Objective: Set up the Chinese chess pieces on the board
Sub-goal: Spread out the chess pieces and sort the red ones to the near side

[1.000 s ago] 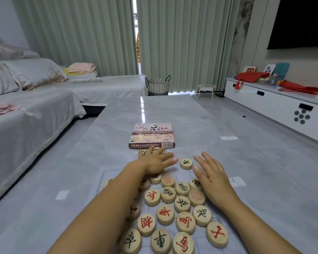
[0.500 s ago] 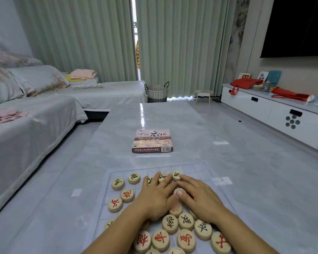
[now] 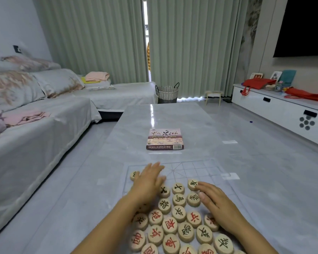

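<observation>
Wooden pieces [image 3: 178,224]: round discs with red or black characters, face-up, crowded on the near half of the board.
Board [image 3: 196,169]: clear gridded sheet lying flat on the table.
Left hand [image 3: 149,182]: released, fingers straight, palm down over pieces at the board's far left; a stray piece [image 3: 134,175] lies just beside it.
Right hand [image 3: 217,204]: relaxed, grasping nothing, one fingertip touching a black-lettered piece [image 3: 192,184].
Box [image 3: 165,139]: flat beyond the board, apart from it.
Table [image 3: 173,116]: glossy grey.

The left hand [image 3: 149,182] and right hand [image 3: 216,204] run into bare forearms [image 3: 106,226], as far as they show. The right thumb has a short, plain nail [image 3: 201,195].
</observation>
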`<state>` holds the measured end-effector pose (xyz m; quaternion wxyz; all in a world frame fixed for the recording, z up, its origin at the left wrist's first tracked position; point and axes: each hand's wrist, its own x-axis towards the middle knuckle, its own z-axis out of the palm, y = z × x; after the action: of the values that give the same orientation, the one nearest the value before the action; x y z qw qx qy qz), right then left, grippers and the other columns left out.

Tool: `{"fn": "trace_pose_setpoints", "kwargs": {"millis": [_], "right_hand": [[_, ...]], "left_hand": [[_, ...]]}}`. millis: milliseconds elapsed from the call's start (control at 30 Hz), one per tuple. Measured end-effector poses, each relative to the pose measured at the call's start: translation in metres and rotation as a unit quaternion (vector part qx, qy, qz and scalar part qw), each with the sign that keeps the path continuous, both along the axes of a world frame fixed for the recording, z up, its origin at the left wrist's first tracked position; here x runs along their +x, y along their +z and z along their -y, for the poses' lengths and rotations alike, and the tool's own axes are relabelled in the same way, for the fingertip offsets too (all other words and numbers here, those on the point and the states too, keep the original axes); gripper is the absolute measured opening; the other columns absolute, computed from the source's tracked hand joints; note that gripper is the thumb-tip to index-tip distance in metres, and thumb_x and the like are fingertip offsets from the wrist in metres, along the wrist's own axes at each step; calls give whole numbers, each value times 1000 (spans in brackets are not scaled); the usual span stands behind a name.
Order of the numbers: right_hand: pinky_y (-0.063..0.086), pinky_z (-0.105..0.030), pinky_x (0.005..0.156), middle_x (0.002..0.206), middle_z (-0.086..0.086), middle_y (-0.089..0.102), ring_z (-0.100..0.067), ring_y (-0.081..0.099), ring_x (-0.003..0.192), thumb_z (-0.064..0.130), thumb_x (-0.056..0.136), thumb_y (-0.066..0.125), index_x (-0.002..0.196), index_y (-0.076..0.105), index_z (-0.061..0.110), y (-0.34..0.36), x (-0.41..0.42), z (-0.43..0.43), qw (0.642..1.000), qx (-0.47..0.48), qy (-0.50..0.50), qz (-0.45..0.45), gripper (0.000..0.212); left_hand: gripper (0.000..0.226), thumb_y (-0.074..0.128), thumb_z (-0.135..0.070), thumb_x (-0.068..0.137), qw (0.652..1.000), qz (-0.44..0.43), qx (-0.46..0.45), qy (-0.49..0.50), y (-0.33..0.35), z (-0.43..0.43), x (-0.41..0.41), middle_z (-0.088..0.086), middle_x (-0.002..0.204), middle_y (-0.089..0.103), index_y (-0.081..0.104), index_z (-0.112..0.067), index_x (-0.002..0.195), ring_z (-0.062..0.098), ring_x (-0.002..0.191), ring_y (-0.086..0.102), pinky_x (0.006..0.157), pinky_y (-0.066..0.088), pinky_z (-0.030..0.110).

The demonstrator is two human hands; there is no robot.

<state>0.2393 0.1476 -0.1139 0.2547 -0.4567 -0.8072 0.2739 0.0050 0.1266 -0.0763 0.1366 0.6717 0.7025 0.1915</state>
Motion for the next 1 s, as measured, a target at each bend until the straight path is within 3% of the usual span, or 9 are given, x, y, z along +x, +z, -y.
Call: {"fn": "trace_pose_setpoints", "kwargs": {"millis": [67, 133, 233, 333, 500, 633, 700, 833, 1000], "right_hand": [[26, -18, 100, 130, 31, 38, 8, 32, 123, 94, 56, 7, 127, 48, 41, 1, 0, 0, 999, -21, -6, -28, 98], [28, -20, 103, 129, 29, 42, 6, 35, 124, 91, 59, 14, 126, 48, 41, 3, 1, -1, 996, -54, -10, -69, 90], [29, -25, 109, 129, 26, 46, 3, 39, 125, 81, 67, 20, 120, 46, 50, 5, 3, 0, 991, -88, -15, -95, 67], [28, -29, 112, 135, 26, 44, 3, 38, 128, 85, 68, 19, 126, 48, 46, 7, 6, 3, 994, -88, 3, -72, 75], [22, -28, 114, 146, 18, 36, -3, 30, 136, 41, 98, 28, 131, 48, 34, 17, 4, 14, 996, -77, 37, 4, 40], [31, -22, 106, 141, 17, 41, -3, 38, 130, 40, 98, 30, 134, 45, 34, 23, 17, 35, 989, -142, 32, -40, 40], [36, -17, 96, 134, 16, 44, -4, 42, 122, 40, 97, 31, 135, 45, 32, 29, 25, 51, 976, -186, 5, -113, 41], [35, -30, 102, 129, 8, 52, -11, 47, 118, 37, 96, 39, 126, 54, 23, 34, 46, 74, 955, -175, -121, -208, 36], [43, -26, 82, 113, -4, 58, -18, 56, 104, 18, 91, 55, 105, 61, 20, 34, 62, 111, 960, -152, -182, -151, 16]], "left_hand": [[46, 31, -33, 98, 996, -23, -23, 82, 0, -11, -39, -1, 156, 16, 26, -21, 143, 18, 144, 12, 117, 13, 44], [46, 31, -31, 99, 991, 41, -72, 102, -6, -8, -63, 5, 154, 23, 28, -16, 142, 21, 142, 21, 117, 15, 40], [44, 27, -30, 100, 989, 99, -87, 69, -18, 12, -66, 3, 153, 25, 27, -19, 143, 17, 143, 17, 119, 2, 38], [43, 23, -27, 101, 992, 89, -72, 44, -24, 34, -55, -1, 154, 24, 26, -24, 143, 10, 144, 10, 118, -6, 35], [42, 24, -24, 100, 993, 86, -60, 50, -26, 76, -35, -1, 153, 26, 27, -23, 143, 10, 144, 11, 117, -4, 34], [44, 26, -24, 100, 992, 103, -41, 67, -25, 106, -23, -2, 153, 26, 24, -21, 144, 12, 144, 14, 116, -2, 31], [45, 29, -24, 100, 986, 145, -26, 74, -22, 122, -18, -4, 148, 32, 22, -21, 145, 15, 143, 19, 116, 5, 29], [58, 48, -26, 94, 940, 316, 9, 127, -14, 163, -7, -1, 136, 42, 20, -24, 145, 20, 133, 37, 106, 33, 32], [55, 67, -21, 81, 960, 252, 17, 119, -17, 208, 8, -2, 130, 42, 39, -24, 129, 15, 119, 45, 95, 36, 24]]}}
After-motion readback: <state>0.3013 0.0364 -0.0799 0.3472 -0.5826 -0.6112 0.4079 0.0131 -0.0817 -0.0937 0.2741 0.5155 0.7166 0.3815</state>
